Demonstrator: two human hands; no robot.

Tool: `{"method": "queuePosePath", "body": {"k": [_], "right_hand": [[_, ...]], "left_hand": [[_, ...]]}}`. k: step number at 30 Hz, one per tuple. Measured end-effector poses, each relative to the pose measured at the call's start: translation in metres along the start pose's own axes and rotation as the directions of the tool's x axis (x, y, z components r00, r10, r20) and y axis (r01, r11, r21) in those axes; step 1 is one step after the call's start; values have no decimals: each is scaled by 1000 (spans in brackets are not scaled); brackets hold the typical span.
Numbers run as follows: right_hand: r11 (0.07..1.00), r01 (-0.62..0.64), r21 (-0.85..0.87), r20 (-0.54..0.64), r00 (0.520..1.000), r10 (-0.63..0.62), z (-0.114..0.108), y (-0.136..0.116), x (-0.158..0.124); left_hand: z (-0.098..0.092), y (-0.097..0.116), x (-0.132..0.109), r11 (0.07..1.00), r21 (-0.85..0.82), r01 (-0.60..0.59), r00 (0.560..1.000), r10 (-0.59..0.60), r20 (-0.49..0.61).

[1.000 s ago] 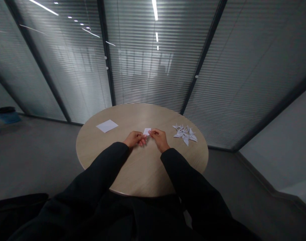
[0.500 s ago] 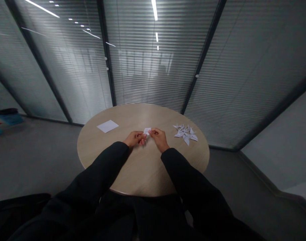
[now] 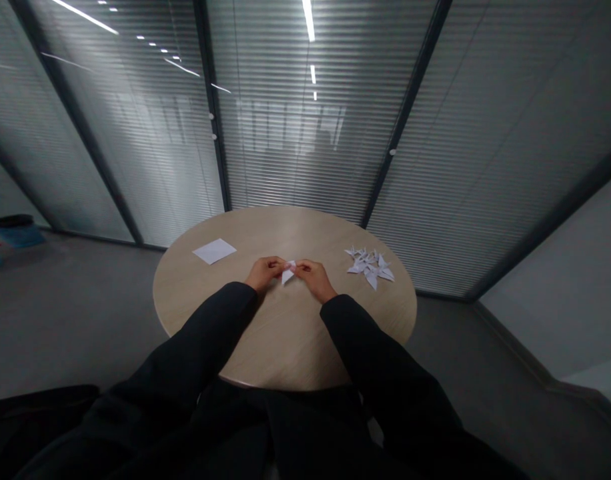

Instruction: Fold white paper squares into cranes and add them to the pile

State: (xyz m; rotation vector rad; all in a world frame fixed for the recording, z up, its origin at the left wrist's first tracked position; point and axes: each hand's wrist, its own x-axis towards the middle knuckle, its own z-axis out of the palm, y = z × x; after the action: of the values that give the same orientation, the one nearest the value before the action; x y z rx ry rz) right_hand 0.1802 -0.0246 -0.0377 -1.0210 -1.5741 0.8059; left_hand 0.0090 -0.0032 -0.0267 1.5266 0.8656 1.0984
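Between my two hands, over the middle of the round table (image 3: 285, 333), is a small folded piece of white paper (image 3: 287, 275). My left hand (image 3: 266, 272) pinches it from the left side. From the right, the fingers of my right hand (image 3: 313, 277) pinch it too, close to the left fingertips. A pointed part of the paper hangs down below the fingers; its upper part is partly hidden by them. On the right of the table lies a pile of folded white paper shapes (image 3: 370, 265) with pointed tips. A flat white sheet stack or sheet (image 3: 214, 251) lies at the left.
Glass partitions with blinds (image 3: 295, 160) rise just behind the table. A blue container with a dark rim (image 3: 16, 230) stands on the floor at the far left. Something black (image 3: 40, 413) is at the lower left.
The folded paper has turned and come lower, with a point now facing down. My hands have drawn closer together, fingertips nearly meeting.
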Motion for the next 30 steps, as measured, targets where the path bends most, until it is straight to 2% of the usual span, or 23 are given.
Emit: {"method": "queuePosePath", "body": {"k": [7, 12, 17, 24, 30], "right_hand": [[1000, -16, 1, 10, 1000, 16, 2, 2, -1], [998, -67, 20, 53, 996, 66, 3, -2, -2], [994, -93, 63, 39, 995, 91, 2, -2, -2], [999, -40, 17, 3, 999, 40, -3, 4, 2], [999, -40, 30, 9, 999, 40, -5, 4, 4]], "left_hand": [[-1, 6, -2, 999, -10, 54, 996, -54, -65], [-1, 4, -2, 999, 6, 39, 993, -38, -114], [-1, 3, -2, 999, 40, 23, 989, -17, -145], [5, 10, -5, 990, -37, 139, 990, -140, -19], [7, 11, -6, 991, -25, 132, 991, -131, 26]]}}
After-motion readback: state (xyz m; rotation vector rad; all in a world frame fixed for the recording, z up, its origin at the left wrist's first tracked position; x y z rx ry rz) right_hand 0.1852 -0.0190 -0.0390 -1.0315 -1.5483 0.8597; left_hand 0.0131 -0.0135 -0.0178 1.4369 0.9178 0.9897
